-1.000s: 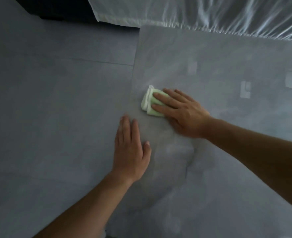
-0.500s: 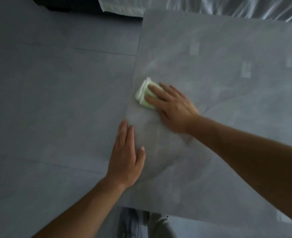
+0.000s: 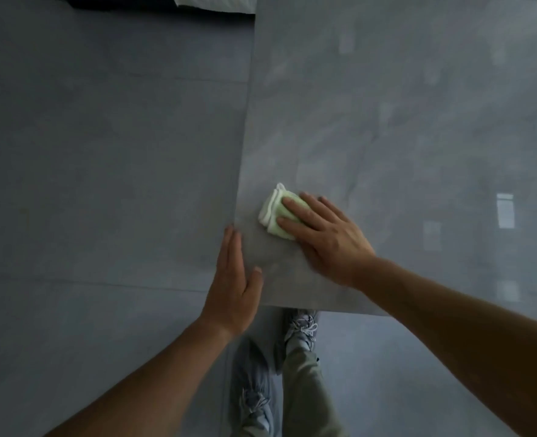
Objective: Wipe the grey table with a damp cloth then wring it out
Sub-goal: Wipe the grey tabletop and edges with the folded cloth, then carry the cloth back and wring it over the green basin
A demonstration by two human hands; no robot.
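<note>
A folded pale green cloth (image 3: 275,211) lies on the grey table (image 3: 402,127), close to its left edge. My right hand (image 3: 327,239) presses flat on the cloth, fingers spread over its right half. My left hand (image 3: 234,283) lies flat on the table's near left corner, fingers together and pointing away, holding nothing. The two hands are a short gap apart.
The table's left edge runs up from my left hand and its near edge runs right under my right forearm. Grey tiled floor (image 3: 103,184) lies to the left. My legs and grey shoes (image 3: 301,326) stand below the near edge. White fabric (image 3: 216,1) shows at the top.
The view has tilted down, bringing the table's near edge and my shoes into sight. My right hand has slid the cloth nearer the table's left edge. My left hand stays flat at the corner.
</note>
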